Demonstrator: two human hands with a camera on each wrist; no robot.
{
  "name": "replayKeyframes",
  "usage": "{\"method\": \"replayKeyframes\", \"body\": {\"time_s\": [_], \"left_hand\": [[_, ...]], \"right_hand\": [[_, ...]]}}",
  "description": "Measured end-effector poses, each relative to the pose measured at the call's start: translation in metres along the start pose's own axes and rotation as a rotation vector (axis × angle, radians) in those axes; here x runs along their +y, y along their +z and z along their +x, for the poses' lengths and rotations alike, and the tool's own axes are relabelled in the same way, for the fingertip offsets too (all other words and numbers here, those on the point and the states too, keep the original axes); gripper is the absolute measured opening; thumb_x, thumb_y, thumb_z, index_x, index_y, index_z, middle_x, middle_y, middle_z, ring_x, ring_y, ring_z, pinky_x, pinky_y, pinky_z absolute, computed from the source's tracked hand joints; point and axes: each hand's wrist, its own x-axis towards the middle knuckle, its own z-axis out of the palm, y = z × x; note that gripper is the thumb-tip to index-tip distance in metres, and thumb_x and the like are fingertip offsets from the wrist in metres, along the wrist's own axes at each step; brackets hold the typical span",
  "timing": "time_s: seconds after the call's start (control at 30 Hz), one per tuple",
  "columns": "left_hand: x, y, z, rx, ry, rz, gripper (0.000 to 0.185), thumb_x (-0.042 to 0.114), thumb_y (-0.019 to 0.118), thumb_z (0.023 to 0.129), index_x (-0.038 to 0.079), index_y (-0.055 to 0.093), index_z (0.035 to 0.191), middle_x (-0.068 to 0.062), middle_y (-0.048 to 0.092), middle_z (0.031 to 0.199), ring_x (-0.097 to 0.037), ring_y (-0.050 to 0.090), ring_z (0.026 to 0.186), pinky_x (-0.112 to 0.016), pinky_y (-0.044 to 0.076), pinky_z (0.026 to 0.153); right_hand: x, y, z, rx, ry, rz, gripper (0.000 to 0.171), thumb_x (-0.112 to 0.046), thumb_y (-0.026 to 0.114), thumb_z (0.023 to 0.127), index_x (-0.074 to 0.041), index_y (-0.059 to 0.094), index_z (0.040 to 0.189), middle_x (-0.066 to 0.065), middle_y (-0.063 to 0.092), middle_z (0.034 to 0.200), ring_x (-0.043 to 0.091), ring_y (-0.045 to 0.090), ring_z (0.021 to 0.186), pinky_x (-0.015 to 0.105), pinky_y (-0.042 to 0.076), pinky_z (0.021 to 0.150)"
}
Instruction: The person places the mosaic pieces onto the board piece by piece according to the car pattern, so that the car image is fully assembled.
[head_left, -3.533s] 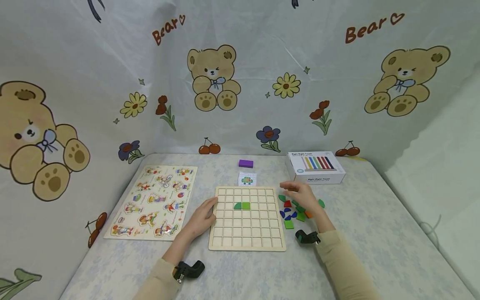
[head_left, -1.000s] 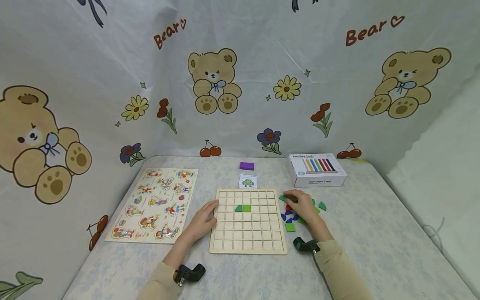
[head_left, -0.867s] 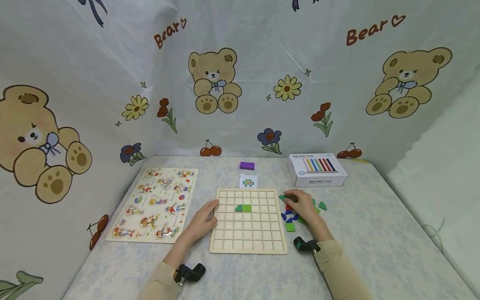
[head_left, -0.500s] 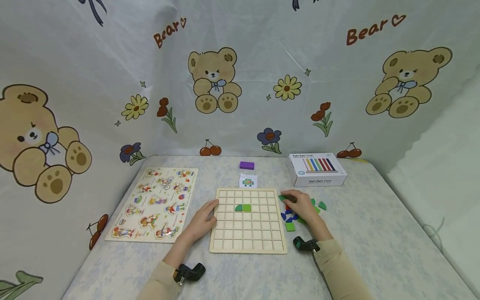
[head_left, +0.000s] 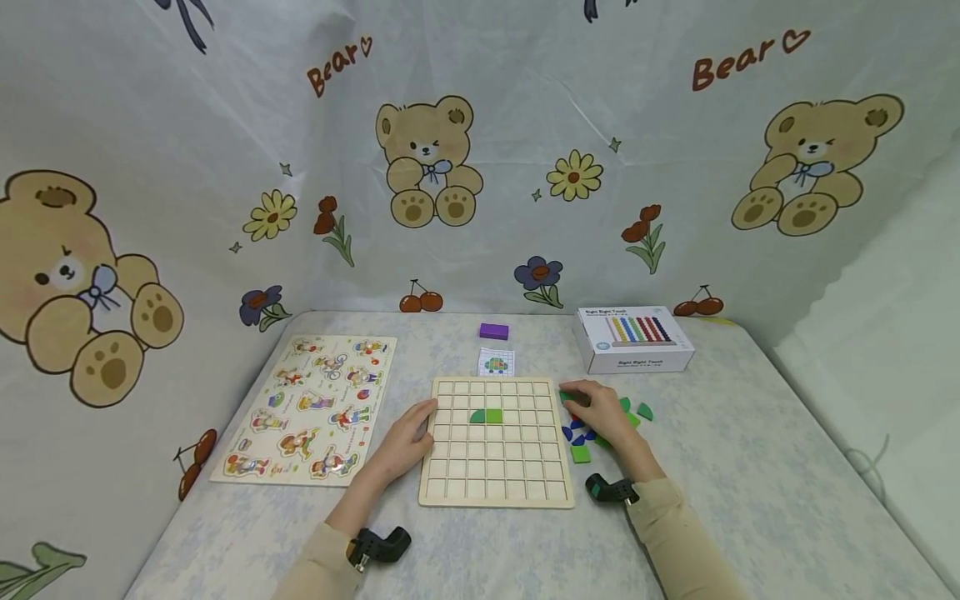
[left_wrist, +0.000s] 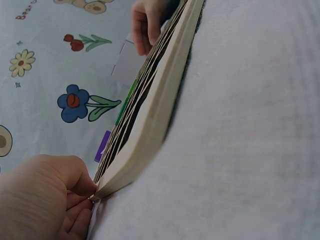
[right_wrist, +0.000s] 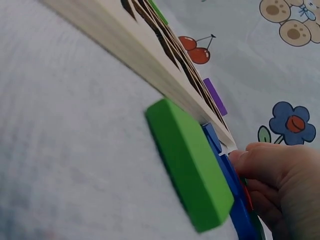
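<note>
A wooden grid board [head_left: 495, 467] lies in the middle of the table, with two green pieces [head_left: 485, 415] set in its second row. My left hand [head_left: 408, 437] holds the board's left edge, fingers curled against the wood [left_wrist: 150, 115]. To the right of the board lies a pile of several coloured pieces: a green square [head_left: 579, 453], blue ones [head_left: 576, 432] and a green quarter [head_left: 644, 411]. My right hand [head_left: 600, 412] is down on this pile, fingers curled over a red piece [head_left: 576, 407]. In the right wrist view the green square [right_wrist: 190, 160] and blue pieces [right_wrist: 235, 200] lie beside those fingers [right_wrist: 280, 175].
A figure peg puzzle [head_left: 307, 404] lies left of the board. Behind the board are a small pattern card [head_left: 496, 362] and a purple block [head_left: 493, 332]. A white abacus box [head_left: 633, 339] stands at the back right. Bear-print sheeting walls in the table.
The right hand, hovering over the pile 3.5 s ago, has come down onto it; over the last second it shifted only slightly with the red piece. The left hand has stayed put.
</note>
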Motion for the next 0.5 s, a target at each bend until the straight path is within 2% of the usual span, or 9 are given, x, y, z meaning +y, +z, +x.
{"method": "replayKeyframes", "body": {"time_s": [0.2, 0.27, 0.33, 0.5], "left_hand": [[-0.001, 0.001, -0.001, -0.006, -0.010, 0.005, 0.058, 0.002, 0.053, 0.087, -0.003, 0.037, 0.143, -0.017, 0.036, 0.146, -0.030, 0.029, 0.136, -0.044, 0.027, 0.108], [-0.001, 0.001, -0.001, -0.005, -0.011, 0.007, 0.058, 0.002, 0.053, 0.088, -0.003, 0.037, 0.143, -0.017, 0.036, 0.146, -0.030, 0.029, 0.136, -0.044, 0.027, 0.109], [0.000, 0.001, -0.001, -0.001, -0.010, 0.005, 0.058, 0.002, 0.053, 0.088, -0.003, 0.037, 0.143, -0.017, 0.036, 0.145, -0.031, 0.030, 0.135, -0.044, 0.027, 0.109], [0.000, 0.001, 0.000, 0.003, -0.013, 0.003, 0.058, 0.002, 0.053, 0.087, -0.003, 0.037, 0.143, -0.018, 0.036, 0.145, -0.031, 0.030, 0.135, -0.045, 0.028, 0.108]], "right_hand": [[-0.005, -0.004, -0.001, 0.029, 0.162, 0.119, 0.031, -0.015, 0.070, 0.085, -0.006, 0.067, 0.114, 0.013, 0.066, 0.110, 0.030, 0.062, 0.100, 0.044, 0.051, 0.085], [-0.008, -0.007, 0.001, 0.038, 0.192, 0.151, 0.033, -0.017, 0.070, 0.085, -0.006, 0.067, 0.116, 0.013, 0.065, 0.111, 0.031, 0.060, 0.104, 0.046, 0.049, 0.088], [-0.012, -0.010, 0.002, 0.047, 0.193, 0.169, 0.033, -0.018, 0.069, 0.086, -0.007, 0.066, 0.117, 0.012, 0.065, 0.113, 0.031, 0.058, 0.107, 0.047, 0.047, 0.090], [-0.023, -0.016, 0.005, 0.071, 0.125, 0.157, 0.033, -0.018, 0.070, 0.086, -0.006, 0.066, 0.116, 0.010, 0.066, 0.112, 0.030, 0.057, 0.106, 0.048, 0.045, 0.091]]}}
